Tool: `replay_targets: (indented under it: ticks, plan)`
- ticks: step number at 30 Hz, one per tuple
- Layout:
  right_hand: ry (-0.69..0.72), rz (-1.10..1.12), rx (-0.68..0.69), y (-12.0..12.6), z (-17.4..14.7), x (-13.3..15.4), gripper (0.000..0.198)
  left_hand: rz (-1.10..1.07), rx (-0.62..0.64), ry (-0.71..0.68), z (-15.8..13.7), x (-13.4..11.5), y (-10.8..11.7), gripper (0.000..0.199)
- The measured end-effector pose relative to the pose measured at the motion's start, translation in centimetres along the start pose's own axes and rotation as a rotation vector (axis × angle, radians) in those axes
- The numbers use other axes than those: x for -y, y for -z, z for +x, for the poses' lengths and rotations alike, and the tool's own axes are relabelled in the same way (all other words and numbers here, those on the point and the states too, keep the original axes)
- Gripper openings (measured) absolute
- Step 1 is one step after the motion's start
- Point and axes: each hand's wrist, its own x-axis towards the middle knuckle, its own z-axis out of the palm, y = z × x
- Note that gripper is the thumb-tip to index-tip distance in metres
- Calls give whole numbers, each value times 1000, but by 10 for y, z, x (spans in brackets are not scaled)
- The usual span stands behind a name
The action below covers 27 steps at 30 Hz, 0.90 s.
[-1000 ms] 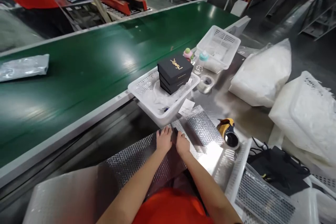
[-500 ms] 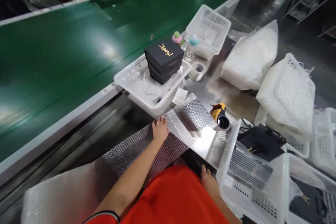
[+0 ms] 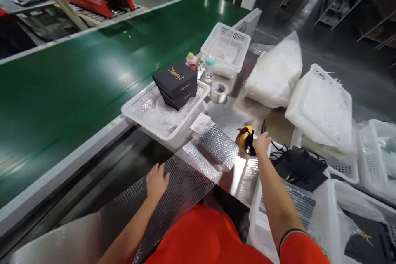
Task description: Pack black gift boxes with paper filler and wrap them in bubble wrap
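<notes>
My left hand [image 3: 157, 182] lies on a long sheet of clear bubble wrap [image 3: 185, 181], its fingers slightly apart. The sheet runs from the lower left up onto the metal table. At its far end rests a flat bubble-wrapped parcel [image 3: 219, 143], beside a white paper slip [image 3: 200, 122]. My right hand [image 3: 262, 143] is closed around a slim dark tool [image 3: 263, 126] whose tip points up; its exact kind is not clear. Just left of that hand stands a yellow-and-black tape dispenser [image 3: 246, 140].
A white basket [image 3: 148, 126] holds stacked black boxes [image 3: 175, 84]. Behind are a tape roll [image 3: 219, 92], a bottle [image 3: 210, 68] and another basket [image 3: 227, 45]. White bags [image 3: 275, 74] and baskets with black bags [image 3: 301, 167] line the right; a green conveyor [image 3: 77, 78] runs left.
My right hand has risen from beside my body to the tape dispenser and taken hold of the dark tool. My left hand has slid back toward the lower left along the bubble wrap.
</notes>
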Motion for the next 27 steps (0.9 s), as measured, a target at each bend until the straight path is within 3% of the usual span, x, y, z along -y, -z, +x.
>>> replay_targets:
  ticks: [3,6,8,10,12,16,19,21,23,25,27]
  plan:
    - [122,-14,-47,-3,0,18,59,-39,19,-12,20,-29,-3,57]
    - [443,-20,20,-19,-40,40,64,-69,67,50,44,-54,-9,59]
    - [675,-65,150,-38,-73,47,72,-86,104,65,54,-56,-10,43]
    - [862,-188,266,-57,-100,46,80,-94,130,45,56,-42,-9,25]
    - [949,-289,282,-72,-113,41,81,-85,143,48,46,-16,-4,21]
    - [956,-336,240,-81,-114,34,79,-56,139,243,7,44,14,17]
    - [949,-342,253,-79,-113,36,80,-80,6,362,-14,50,26,35]
    - [943,-359,266,-75,-111,38,82,-190,-63,293,-16,21,26,50]
    - [940,-382,301,-68,-107,41,80,-405,-38,170,-11,-30,17,50]
    - [956,-391,342,-58,-100,42,70,-538,5,209,-4,-89,0,36]
    - [988,-387,374,-47,-91,44,60,-638,56,368,3,-137,-18,32]
